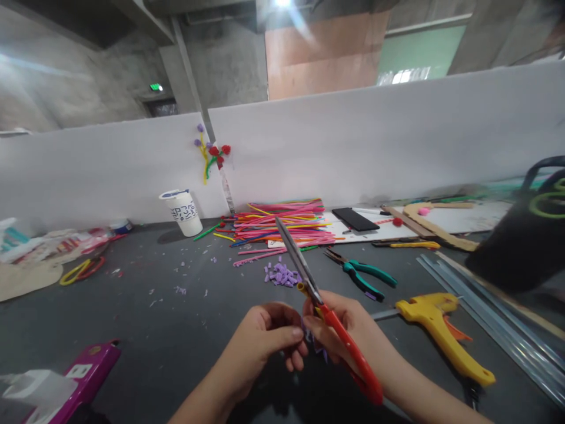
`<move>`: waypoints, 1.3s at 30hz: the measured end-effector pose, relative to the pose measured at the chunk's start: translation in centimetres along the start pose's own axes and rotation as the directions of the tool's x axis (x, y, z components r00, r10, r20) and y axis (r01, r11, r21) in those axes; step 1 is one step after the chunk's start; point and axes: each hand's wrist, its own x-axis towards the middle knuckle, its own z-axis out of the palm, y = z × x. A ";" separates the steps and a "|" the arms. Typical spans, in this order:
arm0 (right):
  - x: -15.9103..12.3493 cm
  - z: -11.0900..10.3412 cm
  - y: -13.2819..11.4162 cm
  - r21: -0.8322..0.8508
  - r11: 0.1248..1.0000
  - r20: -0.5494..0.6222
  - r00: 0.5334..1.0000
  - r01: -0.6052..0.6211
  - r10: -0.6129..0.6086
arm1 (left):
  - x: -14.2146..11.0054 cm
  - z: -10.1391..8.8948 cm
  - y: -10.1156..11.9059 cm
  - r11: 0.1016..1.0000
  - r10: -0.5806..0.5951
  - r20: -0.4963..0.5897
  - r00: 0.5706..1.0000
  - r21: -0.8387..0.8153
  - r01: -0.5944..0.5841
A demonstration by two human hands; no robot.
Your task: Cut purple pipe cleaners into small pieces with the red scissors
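No wording can be read for certain. The white cup [180,215] bears dark, blocky printed characters, too blurred to make out. A small white label [274,243] at the near edge of the bundle of coloured sticks [282,221] carries faint, illegible marks. On the far wall, a lit green sign [156,87] is too small to decipher.

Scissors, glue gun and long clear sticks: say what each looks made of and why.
Scissors: blades look like metal, grey with a dull sheen; handles probably plastic, smooth bright red.
Glue gun: likely moulded plastic, smooth, evenly yellow.
Long clear sticks: plastic or solid glue, perhaps; glossy and see-through, with highlights along them.
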 end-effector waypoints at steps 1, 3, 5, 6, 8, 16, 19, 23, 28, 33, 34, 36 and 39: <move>-0.1 0.0 0.1 0.004 1.000 -0.007 1.000 0.008 -0.008 | 0.0 0.0 -0.1 1.000 0.002 0.006 1.000 0.019 -0.002; -0.2 0.1 0.3 -0.004 0.999 -0.021 0.999 0.032 -0.032 | 0.1 0.0 -0.2 0.998 0.003 0.004 1.000 0.059 -0.003; -0.1 0.2 0.6 -0.037 0.998 -0.042 0.998 0.050 -0.051 | 0.1 0.1 -0.3 0.990 0.014 -0.020 1.000 0.140 -0.011; 0.0 0.2 0.8 -0.069 0.996 -0.064 0.996 0.063 -0.068 | 0.0 0.1 -0.2 0.977 0.043 -0.043 0.998 0.211 -0.034; 0.1 0.3 1.0 -0.139 0.986 -0.110 0.988 0.094 -0.109 | 0.0 0.4 -0.2 0.910 0.158 -0.083 0.984 0.399 -0.112; 0.0 0.6 1.1 -0.200 0.972 -0.152 0.976 0.124 -0.156 | -0.3 1.1 -0.2 0.710 0.377 -0.101 0.921 0.670 -0.217; 0.1 0.4 1.2 -0.189 0.972 -0.123 0.979 0.139 -0.163 | -0.2 1.0 -0.5 0.737 0.372 -0.118 0.920 0.640 -0.216; 0.2 0.0 0.8 -0.188 0.975 -0.052 0.990 0.121 -0.133 | 0.1 0.4 -0.4 0.850 0.336 -0.226 0.914 0.490 -0.191; 0.1 -0.4 0.5 -0.408 0.908 -0.005 0.994 0.100 -0.112 | 0.1 -1.1 0.6 0.945 0.316 -0.322 0.893 0.192 -0.265; 0.1 -0.5 1.3 -0.718 0.680 0.003 0.977 0.151 -0.214 | -0.3 -1.8 1.3 0.919 0.391 -0.326 0.860 0.085 -0.386; 0.2 -0.5 1.5 -0.760 0.629 0.010 0.971 0.164 -0.240 | -0.3 -1.9 1.4 0.916 0.395 -0.337 0.855 0.074 -0.395; 0.3 -0.6 1.8 -0.823 0.540 0.020 0.957 0.179 -0.288 | -0.5 -1.8 1.5 0.911 0.398 -0.365 0.842 0.051 -0.408; 0.3 -0.7 2.0 -0.871 0.454 0.030 0.942 0.189 -0.335 | -0.6 -1.7 1.6 0.902 0.401 -0.405 0.822 0.018 -0.432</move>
